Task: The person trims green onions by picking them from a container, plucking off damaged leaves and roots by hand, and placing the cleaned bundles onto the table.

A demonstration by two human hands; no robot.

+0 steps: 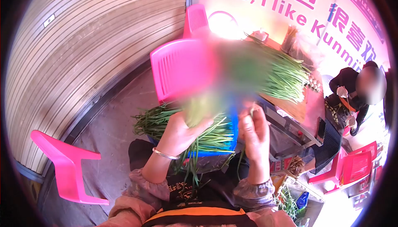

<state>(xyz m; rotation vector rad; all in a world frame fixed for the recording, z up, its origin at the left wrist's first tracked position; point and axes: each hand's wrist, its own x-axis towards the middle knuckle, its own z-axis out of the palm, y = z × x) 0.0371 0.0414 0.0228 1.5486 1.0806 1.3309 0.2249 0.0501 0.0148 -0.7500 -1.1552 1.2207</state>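
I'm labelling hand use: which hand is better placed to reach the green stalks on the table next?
Probably the right hand: it is nearer the table and its green stalks. The left hand is farther away, and seems to hold a blurred pale green bunch.

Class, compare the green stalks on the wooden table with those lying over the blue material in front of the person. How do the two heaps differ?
The table heap lies on a wooden top, whereas the near heap lies over blue material. The left hand partly hides the near heap; the table heap lies farther off. Both are made up of long, thin, green pieces.
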